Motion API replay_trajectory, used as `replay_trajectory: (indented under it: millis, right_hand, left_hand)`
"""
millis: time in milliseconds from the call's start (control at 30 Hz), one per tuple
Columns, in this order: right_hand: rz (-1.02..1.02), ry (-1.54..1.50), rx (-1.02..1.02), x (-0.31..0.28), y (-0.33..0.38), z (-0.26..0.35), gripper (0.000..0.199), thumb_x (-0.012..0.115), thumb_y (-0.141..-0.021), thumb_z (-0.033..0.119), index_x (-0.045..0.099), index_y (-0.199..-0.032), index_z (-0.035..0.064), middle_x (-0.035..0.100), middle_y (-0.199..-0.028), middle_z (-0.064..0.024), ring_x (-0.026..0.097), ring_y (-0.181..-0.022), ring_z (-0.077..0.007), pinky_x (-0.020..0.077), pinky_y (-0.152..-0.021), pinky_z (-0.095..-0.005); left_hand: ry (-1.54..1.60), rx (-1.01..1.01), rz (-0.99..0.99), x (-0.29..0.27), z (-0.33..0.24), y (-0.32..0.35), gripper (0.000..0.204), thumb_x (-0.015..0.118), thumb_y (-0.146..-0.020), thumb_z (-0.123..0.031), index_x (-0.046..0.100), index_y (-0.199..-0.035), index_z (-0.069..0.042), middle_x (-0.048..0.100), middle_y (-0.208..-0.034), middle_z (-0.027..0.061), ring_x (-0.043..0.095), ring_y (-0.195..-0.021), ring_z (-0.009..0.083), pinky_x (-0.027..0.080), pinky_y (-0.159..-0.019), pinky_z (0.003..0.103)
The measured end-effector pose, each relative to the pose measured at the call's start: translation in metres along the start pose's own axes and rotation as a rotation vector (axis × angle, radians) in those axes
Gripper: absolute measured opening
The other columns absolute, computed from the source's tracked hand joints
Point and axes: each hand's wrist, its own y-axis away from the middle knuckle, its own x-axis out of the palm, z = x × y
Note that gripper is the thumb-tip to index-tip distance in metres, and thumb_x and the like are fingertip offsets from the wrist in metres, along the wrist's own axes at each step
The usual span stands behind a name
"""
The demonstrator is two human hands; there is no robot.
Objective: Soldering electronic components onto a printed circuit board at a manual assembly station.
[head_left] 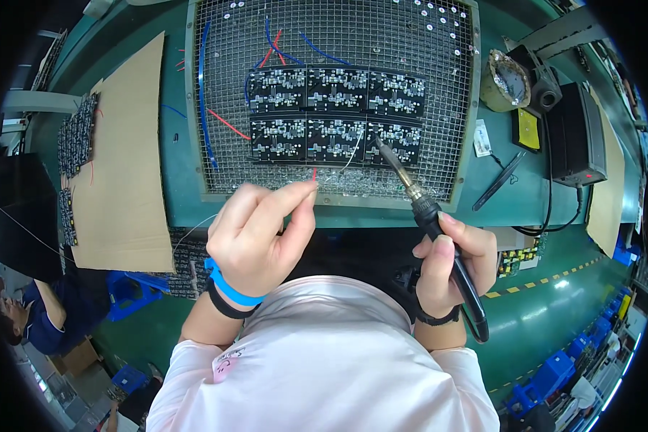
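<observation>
A panel of black circuit boards (337,115), set in two rows, lies on a wire-mesh tray (227,173) in front of me. My left hand (266,223), with a blue strap at its wrist, pinches a short red wire (315,175) just below the panel's near edge. In my right hand (457,259) is a soldering iron (426,209), gripped by its black handle. Its tip points up and left, over the lower right board. A thin white wire (354,151) curves across the lower boards. Whether the iron's tip touches the board, I cannot tell.
Blue wires (206,93) and red wires lie on the mesh. A black soldering station (579,133), a tin (506,79), a yellow sponge (527,131) and tweezers (498,181) stand or lie at right. Cardboard (126,165) with more boards (78,137) is at left. Another person (39,317) sits at far left.
</observation>
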Motion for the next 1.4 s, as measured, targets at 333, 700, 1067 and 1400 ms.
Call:
replay_trajectory:
  millis: [333, 700, 1067, 1400]
  right_hand:
    - [0.027, 0.040, 0.040, 0.002, 0.002, -0.001, 0.017, 0.062, -0.087, 0.003, 0.058, -0.102, -0.0037, 0.065, -0.084, -0.0132, 0.060, -0.056, -0.0120, 0.0487, -0.053, -0.0223]
    - [-0.072, -0.079, 0.015, 0.000, 0.005, -0.005, 0.019, 0.063, -0.088, 0.008, 0.057, -0.103, -0.0030, 0.063, -0.071, -0.0101, 0.059, -0.053, -0.0124, 0.0472, -0.051, -0.0229]
    - [-0.134, -0.064, 0.060, -0.004, -0.004, -0.004, 0.020, 0.054, -0.096, 0.012, 0.054, -0.109, -0.0044, 0.060, -0.072, -0.0116, 0.056, -0.052, -0.0128, 0.0460, -0.055, -0.0230]
    - [0.160, 0.450, -0.210, 0.015, -0.043, -0.020, 0.018, 0.053, -0.097, 0.006, 0.051, -0.115, 0.0004, 0.063, -0.111, -0.0180, 0.059, -0.101, -0.0202, 0.0444, -0.094, -0.0319]
  left_hand:
    - [0.041, 0.035, 0.005, 0.006, 0.001, 0.001, 0.025, 0.078, -0.070, 0.003, 0.074, -0.093, -0.007, 0.052, -0.064, 0.0028, 0.049, -0.048, 0.0139, 0.041, -0.044, 0.027]
    - [0.000, 0.000, -0.013, -0.003, -0.002, 0.003, 0.025, 0.076, -0.070, 0.004, 0.074, -0.093, -0.007, 0.052, -0.063, 0.0020, 0.049, -0.048, 0.0119, 0.040, -0.044, 0.025]
    - [0.111, -0.113, -0.130, -0.008, 0.010, 0.006, 0.030, 0.070, -0.077, 0.007, 0.070, -0.105, -0.003, 0.055, -0.068, 0.0031, 0.052, -0.055, 0.0089, 0.042, -0.049, 0.022]
    - [0.392, -0.349, 0.048, -0.005, 0.034, -0.007, 0.039, 0.067, -0.084, 0.007, 0.059, -0.122, 0.004, 0.059, -0.099, 0.0104, 0.060, -0.077, 0.0111, 0.050, -0.066, 0.021]
